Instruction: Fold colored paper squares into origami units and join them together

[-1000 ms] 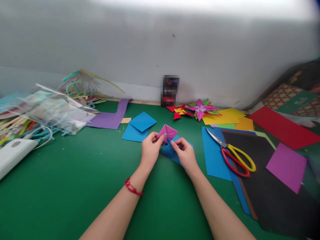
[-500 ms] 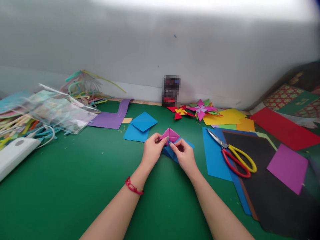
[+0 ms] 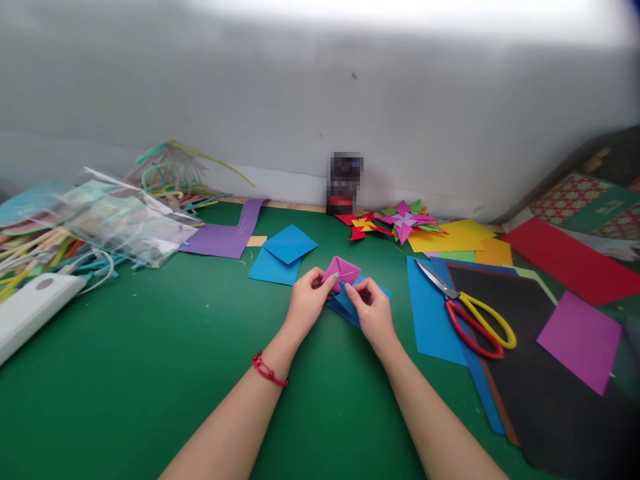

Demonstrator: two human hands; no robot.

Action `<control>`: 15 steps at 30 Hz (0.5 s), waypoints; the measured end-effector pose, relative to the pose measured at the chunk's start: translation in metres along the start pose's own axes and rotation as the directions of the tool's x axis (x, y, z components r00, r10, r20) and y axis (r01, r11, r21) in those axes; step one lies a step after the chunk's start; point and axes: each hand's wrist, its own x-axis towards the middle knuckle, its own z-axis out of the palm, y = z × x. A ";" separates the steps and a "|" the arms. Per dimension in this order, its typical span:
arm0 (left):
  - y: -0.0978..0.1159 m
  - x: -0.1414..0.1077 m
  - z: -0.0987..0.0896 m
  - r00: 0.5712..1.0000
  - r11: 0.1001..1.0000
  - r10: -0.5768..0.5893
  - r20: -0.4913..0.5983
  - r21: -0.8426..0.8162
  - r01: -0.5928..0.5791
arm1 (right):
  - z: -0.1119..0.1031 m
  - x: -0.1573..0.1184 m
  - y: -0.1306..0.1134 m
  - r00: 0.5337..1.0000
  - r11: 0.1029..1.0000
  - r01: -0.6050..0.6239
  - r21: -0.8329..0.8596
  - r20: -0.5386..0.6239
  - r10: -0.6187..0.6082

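Observation:
A small folded pink paper (image 3: 344, 267) is held up between both hands, near the middle of the green table (image 3: 200, 373). My left hand (image 3: 310, 297) pinches its left side, thumb in front. My right hand (image 3: 371, 305) has thumb and forefinger closed at its lower right corner. Beneath the hands lies a folded blue paper (image 3: 345, 312), partly covered by them. Just beyond my left hand are two overlapping sheets of blue paper (image 3: 290, 244).
Scissors (image 3: 457, 295) with red and yellow handles lie on blue and black paper (image 3: 545, 367) at right, near a purple square (image 3: 580, 340). Folded paper stars (image 3: 404, 220) lie at the back. Left are a clear plastic bag (image 3: 135, 220), pipe cleaners (image 3: 170, 173) and a white power strip (image 3: 40, 310).
Both hands keep their grip on the pink paper, which has tilted slightly. My right fingers have shifted a little to the right. The whole view has shifted slightly.

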 end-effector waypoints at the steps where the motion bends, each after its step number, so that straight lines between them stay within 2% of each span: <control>1: -0.001 0.000 0.000 1.000 1.000 0.010 0.003 0.016 -0.010 | 0.000 0.000 -0.001 1.000 1.000 0.003 0.001 -0.002 -0.003; 12: -0.002 -0.007 0.000 0.990 0.960 0.141 0.006 0.244 -0.138 | -0.001 0.000 -0.002 1.000 0.999 -0.027 0.030 -0.015 0.028; 15: -0.003 -0.008 0.000 0.991 0.953 0.127 0.030 0.274 -0.130 | -0.001 0.001 -0.002 1.000 0.999 -0.023 0.039 -0.013 0.023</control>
